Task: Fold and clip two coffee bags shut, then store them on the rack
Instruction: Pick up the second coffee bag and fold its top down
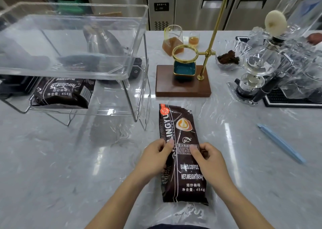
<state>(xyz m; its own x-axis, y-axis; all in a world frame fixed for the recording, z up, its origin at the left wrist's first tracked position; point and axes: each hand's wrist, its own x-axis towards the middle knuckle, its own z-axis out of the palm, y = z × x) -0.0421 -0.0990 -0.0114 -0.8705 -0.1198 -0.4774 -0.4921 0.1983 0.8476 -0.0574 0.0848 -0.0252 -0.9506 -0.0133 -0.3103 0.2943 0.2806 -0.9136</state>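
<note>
Your left hand (155, 156) and right hand (208, 159) pinch the coffee bag (183, 152) at mid-length as it lies flat on the bench (61, 159). It looks soft, slick and bean-heavy below — take the limp far end to fold. Another bag (62, 93) sits in the rack (137, 82).

Head view, downward over counter (69, 159)

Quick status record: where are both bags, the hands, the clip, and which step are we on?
bag 1: lying on the rack's lower shelf
bag 2: flat on the counter, top unfolded
left hand: gripping bag 2's left edge
right hand: gripping bag 2's right edge
clip: blue, on the counter right of bag 2, untouched
step: bag 2 not yet folded or clipped
</note>
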